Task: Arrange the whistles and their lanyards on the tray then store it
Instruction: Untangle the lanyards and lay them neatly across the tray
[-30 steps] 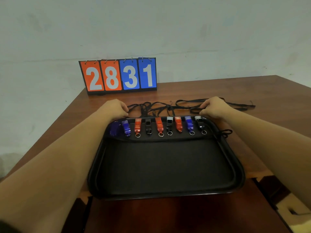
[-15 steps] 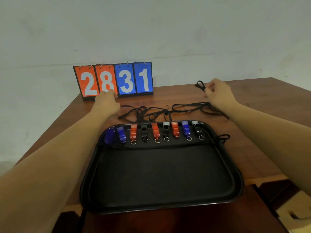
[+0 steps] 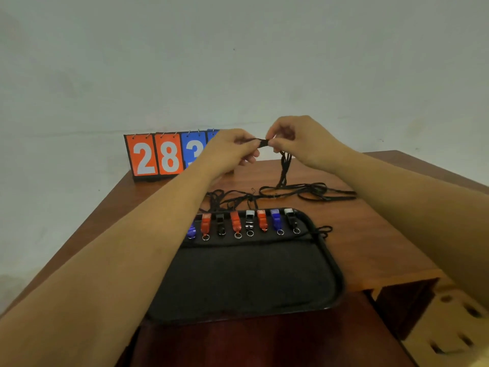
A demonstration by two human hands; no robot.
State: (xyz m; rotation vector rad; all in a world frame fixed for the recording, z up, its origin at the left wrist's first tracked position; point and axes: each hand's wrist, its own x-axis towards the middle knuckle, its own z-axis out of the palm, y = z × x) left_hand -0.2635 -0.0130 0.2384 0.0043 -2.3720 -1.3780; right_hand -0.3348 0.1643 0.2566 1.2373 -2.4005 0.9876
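Fingers (image 3: 252, 144) of left hand (image 3: 230, 152) and right hand (image 3: 300, 141) tight on lanyards (image 3: 284, 169) — above table (image 3: 365, 234), beyond tray's (image 3: 334, 263) far rim.

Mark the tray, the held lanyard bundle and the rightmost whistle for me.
tray (image 3: 251, 274), head view, bare black floor.
lanyard bundle (image 3: 285, 165), head view, hanging strands.
rightmost whistle (image 3: 292, 221), head view, black body.

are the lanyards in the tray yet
Out: lanyards lie tangled on the table behind the tray; left hand and right hand pinch one end.

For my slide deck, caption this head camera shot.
The left hand and right hand pinch black lanyards beyond a tray of whistles.
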